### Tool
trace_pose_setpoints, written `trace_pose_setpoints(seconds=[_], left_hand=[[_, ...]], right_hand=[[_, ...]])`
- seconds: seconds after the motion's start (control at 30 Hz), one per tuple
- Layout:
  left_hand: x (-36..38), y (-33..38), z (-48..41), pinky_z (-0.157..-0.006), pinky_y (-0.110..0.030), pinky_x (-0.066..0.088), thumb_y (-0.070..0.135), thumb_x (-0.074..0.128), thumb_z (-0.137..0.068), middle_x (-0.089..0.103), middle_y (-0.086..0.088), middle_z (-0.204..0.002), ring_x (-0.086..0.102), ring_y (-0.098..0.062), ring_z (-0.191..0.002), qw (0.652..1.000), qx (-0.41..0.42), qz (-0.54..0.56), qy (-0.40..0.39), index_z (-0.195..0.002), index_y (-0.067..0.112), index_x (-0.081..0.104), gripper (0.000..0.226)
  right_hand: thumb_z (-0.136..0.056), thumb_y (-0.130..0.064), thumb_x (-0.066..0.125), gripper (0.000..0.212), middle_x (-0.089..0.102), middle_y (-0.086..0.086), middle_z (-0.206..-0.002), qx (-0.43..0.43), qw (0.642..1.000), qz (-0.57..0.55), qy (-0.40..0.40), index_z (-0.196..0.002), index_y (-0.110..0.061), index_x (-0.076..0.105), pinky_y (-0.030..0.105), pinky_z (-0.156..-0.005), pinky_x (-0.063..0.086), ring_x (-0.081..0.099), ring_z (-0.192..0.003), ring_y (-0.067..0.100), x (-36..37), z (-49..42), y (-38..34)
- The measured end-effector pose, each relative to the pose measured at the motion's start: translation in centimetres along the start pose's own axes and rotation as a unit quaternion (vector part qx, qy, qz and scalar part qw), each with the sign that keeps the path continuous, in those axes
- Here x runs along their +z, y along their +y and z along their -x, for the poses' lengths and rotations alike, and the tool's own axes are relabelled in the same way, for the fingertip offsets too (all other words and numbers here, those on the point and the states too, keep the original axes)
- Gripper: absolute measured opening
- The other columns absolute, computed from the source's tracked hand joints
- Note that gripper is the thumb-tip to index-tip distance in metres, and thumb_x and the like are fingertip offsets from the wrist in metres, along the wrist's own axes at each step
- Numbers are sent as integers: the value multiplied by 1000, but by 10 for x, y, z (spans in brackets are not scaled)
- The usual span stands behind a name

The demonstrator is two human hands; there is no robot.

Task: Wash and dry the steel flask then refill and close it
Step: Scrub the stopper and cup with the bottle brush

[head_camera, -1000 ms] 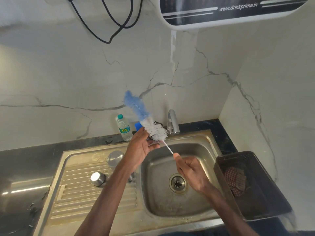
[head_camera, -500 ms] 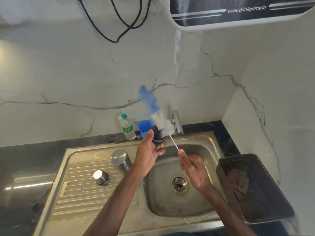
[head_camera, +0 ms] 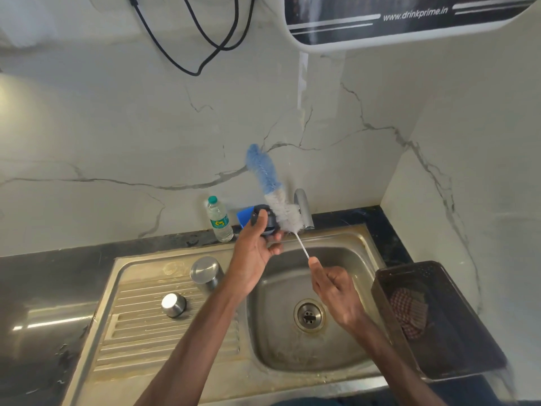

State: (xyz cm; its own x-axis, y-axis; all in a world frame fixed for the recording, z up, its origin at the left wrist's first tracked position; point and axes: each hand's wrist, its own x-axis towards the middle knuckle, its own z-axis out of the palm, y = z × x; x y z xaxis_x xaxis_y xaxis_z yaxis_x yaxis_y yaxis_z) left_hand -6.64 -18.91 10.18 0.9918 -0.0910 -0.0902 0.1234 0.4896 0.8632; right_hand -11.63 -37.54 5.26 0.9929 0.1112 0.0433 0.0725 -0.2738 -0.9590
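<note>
My left hand (head_camera: 254, 256) grips a dark round flask stopper (head_camera: 265, 219) above the back rim of the sink. My right hand (head_camera: 336, 294) pinches the thin white handle of a bottle brush (head_camera: 270, 189), whose blue and white bristles rise up and to the left, with the white part against the stopper. The steel flask (head_camera: 205, 272) stands upside down on the drainboard, left of my left forearm. A small steel cap (head_camera: 173, 305) sits on the ribs nearer to me.
The sink basin (head_camera: 292, 347) with its drain lies below my hands, and the tap (head_camera: 303, 208) stands at its back. A plastic water bottle (head_camera: 218, 219) and a blue cup (head_camera: 244, 216) stand by the wall. A dark crate (head_camera: 456, 347) with a checked cloth (head_camera: 408, 312) sits at right.
My left hand has turned the stopper, which now shows more clearly against the white bristles. The brush stays tilted up to the left. The camera has shifted slightly.
</note>
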Motion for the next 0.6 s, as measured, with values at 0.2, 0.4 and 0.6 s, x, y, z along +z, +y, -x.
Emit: trace_pose_setpoints(seconds=[0.2, 0.4, 0.6], left_hand=[[-11, -1, -2, -66, -28, 51, 61, 84, -77, 61, -8, -99, 56, -17, -80, 999, -13, -21, -33, -116, 17, 73, 59], [-10, 1, 1, -63, -28, 52, 63, 84, -76, 65, -14, -102, 58, -18, -76, 999, 4, -25, -22, -115, 15, 73, 62], [-15, 3, 1, -66, -30, 55, 62, 79, -81, 66, -14, -103, 61, -20, -79, 998, -3, -41, -56, -122, 11, 68, 67]], right_hand=[[-104, -61, 43, 72, 26, 2, -52, 18, 1000, 8, -2, -56, -10, 27, 33, -49, 19, 23, -49, 18, -8, 9, 3], [-109, -42, 45, 65, 25, 3, -51, 20, 1000, -11, -15, -55, -10, 28, 34, -48, 17, 21, -49, 21, -13, 5, -2], [-108, -42, 45, 67, 26, 6, -52, 28, 999, -33, -18, -56, -3, 29, 37, -49, 17, 21, -50, 20, -12, 13, 0]])
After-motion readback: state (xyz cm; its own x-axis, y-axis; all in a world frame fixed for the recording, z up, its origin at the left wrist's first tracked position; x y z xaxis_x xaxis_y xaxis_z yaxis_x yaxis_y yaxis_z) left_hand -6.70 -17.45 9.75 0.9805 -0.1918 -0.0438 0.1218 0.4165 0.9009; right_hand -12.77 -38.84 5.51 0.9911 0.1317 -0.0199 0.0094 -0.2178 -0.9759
